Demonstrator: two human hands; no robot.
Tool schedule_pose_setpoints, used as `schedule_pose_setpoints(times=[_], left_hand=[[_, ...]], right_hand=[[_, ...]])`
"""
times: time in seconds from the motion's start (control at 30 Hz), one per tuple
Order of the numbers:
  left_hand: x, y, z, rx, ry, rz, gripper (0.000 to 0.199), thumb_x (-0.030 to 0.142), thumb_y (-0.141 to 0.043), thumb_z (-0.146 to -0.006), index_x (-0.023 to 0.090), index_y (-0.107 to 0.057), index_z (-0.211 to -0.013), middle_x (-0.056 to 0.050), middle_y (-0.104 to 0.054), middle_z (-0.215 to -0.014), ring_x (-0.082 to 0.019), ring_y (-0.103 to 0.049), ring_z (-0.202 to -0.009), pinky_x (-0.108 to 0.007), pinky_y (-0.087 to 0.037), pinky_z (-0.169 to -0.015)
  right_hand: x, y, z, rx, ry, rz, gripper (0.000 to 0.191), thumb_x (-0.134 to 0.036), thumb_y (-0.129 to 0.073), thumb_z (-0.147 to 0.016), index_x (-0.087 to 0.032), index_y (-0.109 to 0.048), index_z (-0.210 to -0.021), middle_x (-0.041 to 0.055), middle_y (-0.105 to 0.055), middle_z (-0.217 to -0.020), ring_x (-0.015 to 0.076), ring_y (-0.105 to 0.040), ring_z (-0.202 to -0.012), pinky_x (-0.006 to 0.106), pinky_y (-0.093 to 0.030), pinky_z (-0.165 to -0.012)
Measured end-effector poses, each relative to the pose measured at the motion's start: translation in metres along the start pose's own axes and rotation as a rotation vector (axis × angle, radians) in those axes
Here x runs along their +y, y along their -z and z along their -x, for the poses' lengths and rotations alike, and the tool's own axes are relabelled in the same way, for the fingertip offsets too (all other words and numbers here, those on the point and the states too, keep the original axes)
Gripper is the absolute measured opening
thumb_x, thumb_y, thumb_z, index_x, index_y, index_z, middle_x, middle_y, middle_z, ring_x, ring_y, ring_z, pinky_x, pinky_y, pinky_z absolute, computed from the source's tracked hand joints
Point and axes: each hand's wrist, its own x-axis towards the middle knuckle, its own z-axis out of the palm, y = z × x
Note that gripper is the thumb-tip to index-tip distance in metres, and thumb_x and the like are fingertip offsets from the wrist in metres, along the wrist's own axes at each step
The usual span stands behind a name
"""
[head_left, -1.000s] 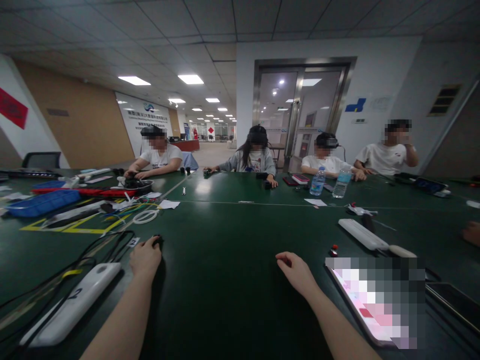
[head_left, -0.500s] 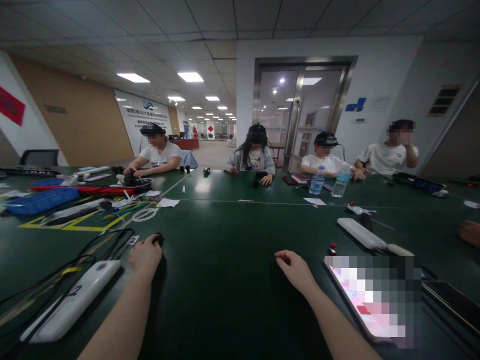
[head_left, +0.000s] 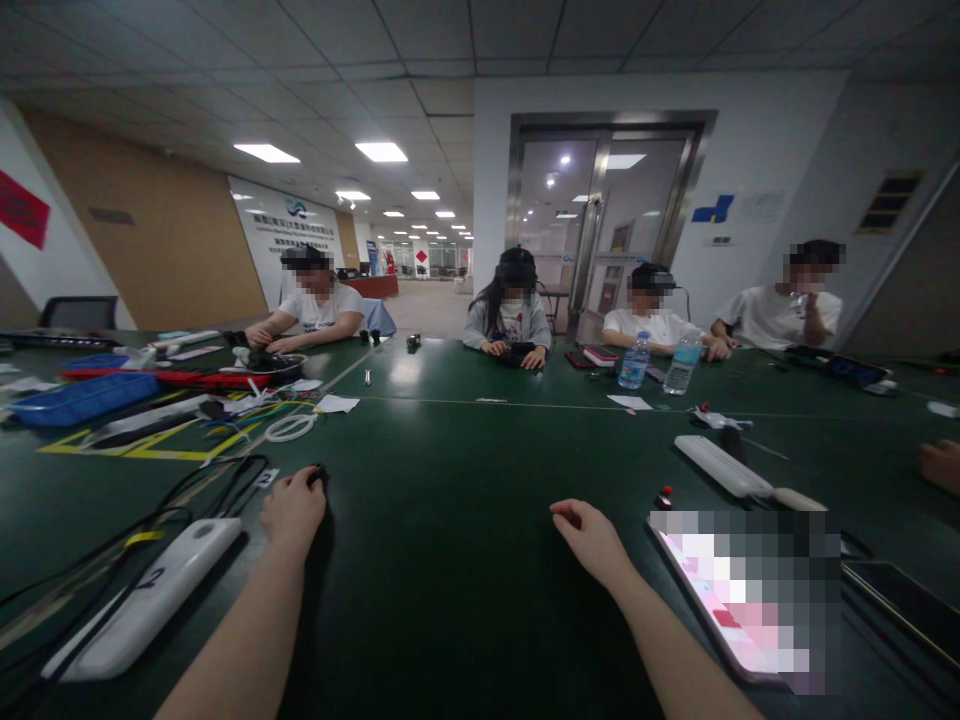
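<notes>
My left hand (head_left: 292, 508) rests on the dark green table, its fingers closed on a small black object (head_left: 319, 474) that sticks out past the fingertips. Most of that object is covered, so its kind does not show. A white power strip (head_left: 161, 590) marked "2" lies left of this hand, with black cables beside it. My right hand (head_left: 591, 540) lies on the table with its fingers curled in and nothing visible in them. To its right are a small red-topped item (head_left: 664, 497) and a phone (head_left: 701, 580) with a lit pink screen, partly blurred out.
Blue trays (head_left: 86, 398), loose wires (head_left: 240, 425) and a coiled white cable (head_left: 291, 428) occupy the left side. Another white power strip (head_left: 720, 466) lies at right. Beyond it stand two water bottles (head_left: 681, 364). Several people sit across the table; someone's hand (head_left: 940, 465) shows at the right edge.
My hands have stayed almost still. Across the table, the person in the middle has lowered a hand onto a black object. At far right, a person's head and raised hand have shifted.
</notes>
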Motion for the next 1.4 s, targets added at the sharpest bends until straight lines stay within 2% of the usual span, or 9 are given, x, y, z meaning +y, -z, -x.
schedule_pose_setpoints(times=[0.23,0.43,0.83,1.4], left_hand=[[-0.001,0.0,0.001,0.028,-0.008,-0.01,0.043,0.034,-0.035,-0.084,0.025,-0.058,-0.119,-0.012,-0.055,-0.123,-0.032,-0.053,-0.109,-0.042,-0.045,-0.084],[-0.001,0.002,0.001,-0.009,-0.006,-0.031,0.045,0.036,-0.034,-0.084,0.027,-0.056,-0.121,-0.013,-0.055,-0.124,-0.034,-0.051,-0.112,-0.047,-0.043,-0.084],[0.005,0.01,0.005,-0.08,0.016,-0.041,0.047,0.034,-0.036,-0.082,0.027,-0.052,-0.126,-0.013,-0.053,-0.127,-0.034,-0.049,-0.115,-0.048,-0.041,-0.088],[0.005,0.006,0.006,-0.026,0.017,-0.012,0.043,0.034,-0.037,-0.084,0.028,-0.055,-0.122,-0.012,-0.052,-0.128,-0.034,-0.05,-0.114,-0.049,-0.042,-0.088]], right_hand=[[0.003,-0.002,-0.003,0.031,0.018,0.01,0.023,-0.026,-0.051,-0.081,-0.02,-0.065,-0.098,0.0037,-0.066,-0.099,0.0185,-0.061,-0.094,0.03,-0.046,-0.083],[0.0,0.001,0.0,0.003,0.003,-0.012,0.025,-0.026,-0.051,-0.082,-0.02,-0.064,-0.102,0.0042,-0.065,-0.103,0.0192,-0.06,-0.096,0.031,-0.046,-0.084],[-0.011,0.005,0.005,-0.02,-0.031,0.002,0.025,-0.024,-0.05,-0.083,-0.019,-0.064,-0.103,0.0048,-0.064,-0.105,0.0185,-0.059,-0.098,0.03,-0.046,-0.084],[-0.002,0.001,-0.001,0.008,0.006,0.034,0.025,-0.026,-0.05,-0.082,-0.02,-0.065,-0.1,0.0046,-0.065,-0.1,0.0185,-0.06,-0.094,0.028,-0.046,-0.08]])
